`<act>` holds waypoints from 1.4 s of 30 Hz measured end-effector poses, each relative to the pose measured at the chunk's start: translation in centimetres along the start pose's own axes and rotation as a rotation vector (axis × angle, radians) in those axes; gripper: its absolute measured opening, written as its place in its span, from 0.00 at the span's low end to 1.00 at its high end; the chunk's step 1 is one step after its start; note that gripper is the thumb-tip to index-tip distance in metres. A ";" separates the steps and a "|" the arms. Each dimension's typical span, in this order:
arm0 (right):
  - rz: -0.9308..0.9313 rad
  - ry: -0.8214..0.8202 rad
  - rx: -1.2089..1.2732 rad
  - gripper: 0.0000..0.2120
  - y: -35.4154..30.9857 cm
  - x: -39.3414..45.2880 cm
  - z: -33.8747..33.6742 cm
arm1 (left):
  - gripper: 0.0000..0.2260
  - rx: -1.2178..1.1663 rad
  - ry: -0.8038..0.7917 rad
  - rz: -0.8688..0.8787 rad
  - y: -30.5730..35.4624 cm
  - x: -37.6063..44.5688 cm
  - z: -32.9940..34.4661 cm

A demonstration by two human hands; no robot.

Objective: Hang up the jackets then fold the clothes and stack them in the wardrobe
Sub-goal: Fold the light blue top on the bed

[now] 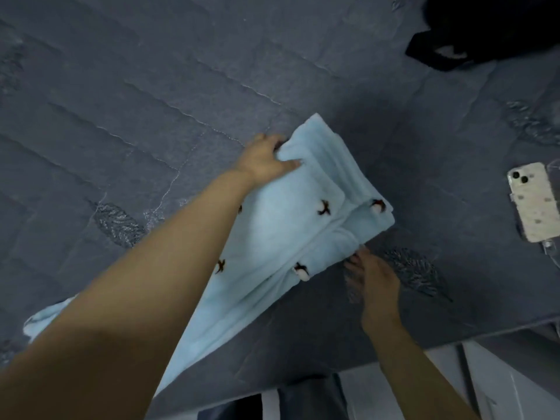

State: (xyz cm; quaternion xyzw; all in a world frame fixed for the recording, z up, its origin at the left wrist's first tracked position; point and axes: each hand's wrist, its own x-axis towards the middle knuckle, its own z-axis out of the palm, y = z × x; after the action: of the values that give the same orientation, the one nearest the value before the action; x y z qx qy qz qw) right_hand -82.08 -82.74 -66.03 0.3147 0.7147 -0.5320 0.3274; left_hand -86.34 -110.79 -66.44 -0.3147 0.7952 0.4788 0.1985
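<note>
A light blue garment (291, 225) with small dark embroidered marks lies partly folded on the dark blue bedspread (121, 101). My left hand (266, 159) grips its far folded edge, fingers curled into the cloth and thumb on top. My right hand (372, 277) is blurred at the garment's near right edge, fingers extended and touching the fold. My left forearm hides part of the garment's left side. One end of the garment trails toward the lower left.
A phone (533, 201) in a pale spotted case lies at the right of the bed with a cable. A black garment (472, 28) sits at the top right corner. The bed's near edge runs along the bottom, with pale floor (500, 383) below it.
</note>
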 end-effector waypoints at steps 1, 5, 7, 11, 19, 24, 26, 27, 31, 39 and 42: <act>0.079 0.007 0.012 0.14 -0.3 0.7 0.0 | 0.22 -0.040 -0.015 0.018 0.2 0.6 -0.1; 0.081 -0.253 0.230 0.30 -1.7 2.8 1.5 | 0.18 -0.215 -0.175 -0.038 1.1 0.9 -0.4; 0.089 -0.293 0.238 0.35 -3.0 2.9 2.6 | 0.21 -0.260 -0.198 -0.083 1.4 0.5 -0.8; 0.034 -0.124 0.194 0.29 -4.5 0.8 3.4 | 0.18 -0.350 -0.207 -0.024 1.8 -2.2 -2.4; -0.509 -0.213 0.350 0.20 -1.9 -15.8 4.4 | 0.19 -0.517 -0.264 0.264 -2.5 -15.5 -11.4; -0.773 -0.335 0.169 0.15 6.1 -26.4 8.7 | 0.12 -0.388 -0.170 0.286 -11.2 -25.5 -17.2; -0.736 -0.326 0.016 0.12 11.5 -29.2 11.3 | 0.09 -0.266 -0.116 0.210 -16.5 -28.1 -18.2; -0.680 -0.333 -0.061 0.08 14.3 -30.2 12.7 | 0.06 -0.223 -0.111 0.174 -19.4 -29.3 -18.4; -1.028 -0.467 -0.555 0.05 24.2 -31.3 16.8 | 0.06 -0.201 -0.066 0.005 -30.6 -33.3 -16.9; -1.120 -0.383 -1.329 0.41 32.5 -28.0 18.3 | 0.22 -0.196 0.036 0.056 -39.9 -36.2 -14.5; -1.131 -0.429 -1.281 0.38 31.8 -28.4 17.8 | 0.10 -0.496 0.144 0.061 -37.6 -35.8 -15.0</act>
State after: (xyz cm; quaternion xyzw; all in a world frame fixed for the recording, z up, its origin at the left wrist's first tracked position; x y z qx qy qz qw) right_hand -37.63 -95.27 -64.77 -0.4373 0.8474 -0.1589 0.2557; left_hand -34.69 -125.86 -61.31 -0.3630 0.6749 0.6410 0.0436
